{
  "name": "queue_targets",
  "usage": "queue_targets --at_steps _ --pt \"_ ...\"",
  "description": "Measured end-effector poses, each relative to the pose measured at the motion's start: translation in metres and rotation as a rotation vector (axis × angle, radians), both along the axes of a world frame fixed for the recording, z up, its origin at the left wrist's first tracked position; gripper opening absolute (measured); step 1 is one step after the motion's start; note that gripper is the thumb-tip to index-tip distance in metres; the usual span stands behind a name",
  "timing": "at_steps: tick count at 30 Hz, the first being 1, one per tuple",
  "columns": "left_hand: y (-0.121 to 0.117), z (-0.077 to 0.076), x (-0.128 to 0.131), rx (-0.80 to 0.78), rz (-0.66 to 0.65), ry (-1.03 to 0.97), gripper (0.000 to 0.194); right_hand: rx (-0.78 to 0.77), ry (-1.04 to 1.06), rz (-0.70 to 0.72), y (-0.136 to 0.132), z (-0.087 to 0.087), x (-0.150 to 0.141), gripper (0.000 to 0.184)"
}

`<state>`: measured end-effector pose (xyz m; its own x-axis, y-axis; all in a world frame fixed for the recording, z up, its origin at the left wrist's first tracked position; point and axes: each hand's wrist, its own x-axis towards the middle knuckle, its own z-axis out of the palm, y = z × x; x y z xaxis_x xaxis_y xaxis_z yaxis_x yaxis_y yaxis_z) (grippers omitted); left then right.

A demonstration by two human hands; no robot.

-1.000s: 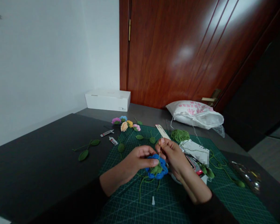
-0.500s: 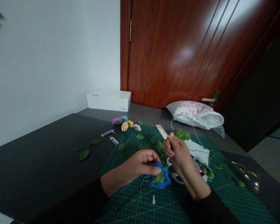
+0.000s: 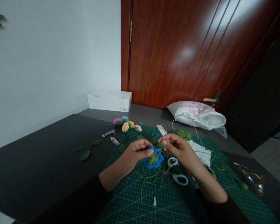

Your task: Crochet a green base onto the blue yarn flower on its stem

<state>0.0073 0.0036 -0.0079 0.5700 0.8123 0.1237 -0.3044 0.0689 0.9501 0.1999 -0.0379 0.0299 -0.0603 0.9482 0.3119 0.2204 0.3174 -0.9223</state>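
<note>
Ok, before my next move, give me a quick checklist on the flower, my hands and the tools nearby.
Left hand on the blue crochet flower: ok, holding its edge.
Right hand at the flower: cannot tell whether its fingertips hold a thread or needle.
Scissors within reach: ok, lying on the cutting mat just below the flower.
Green yarn ball: ok, beyond the right hand, clear of the flower.
Loose green strands: not ok, trailing across the mat, close to the scissors.

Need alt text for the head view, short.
Two bare hands work at a blue crocheted flower with a green centre: the left hand holds its edge, the right hand pinches just above it. White-handled scissors lie below on a green cutting mat; smaller crocheted flowers sit beyond.
</note>
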Motion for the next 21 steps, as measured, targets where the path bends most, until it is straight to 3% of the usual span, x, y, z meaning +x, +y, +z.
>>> queue_targets --at_steps 4,8,16,21 --pt "0.001 0.001 -0.002 0.026 0.06 0.01 0.026 0.143 -0.291 0.012 -0.005 0.002 0.005 0.014" --pt "0.0 0.001 -0.002 0.059 0.026 0.03 0.024 0.252 -0.417 0.013 -0.005 -0.001 0.0 0.005" --pt "-0.003 0.005 -0.001 0.036 -0.029 0.012 0.025 0.434 -0.575 -0.038 -0.005 -0.003 -0.005 0.012" --pt "0.001 -0.003 0.001 0.077 -0.065 0.025 0.025 0.417 -0.541 -0.172 -0.003 -0.015 -0.019 0.015"
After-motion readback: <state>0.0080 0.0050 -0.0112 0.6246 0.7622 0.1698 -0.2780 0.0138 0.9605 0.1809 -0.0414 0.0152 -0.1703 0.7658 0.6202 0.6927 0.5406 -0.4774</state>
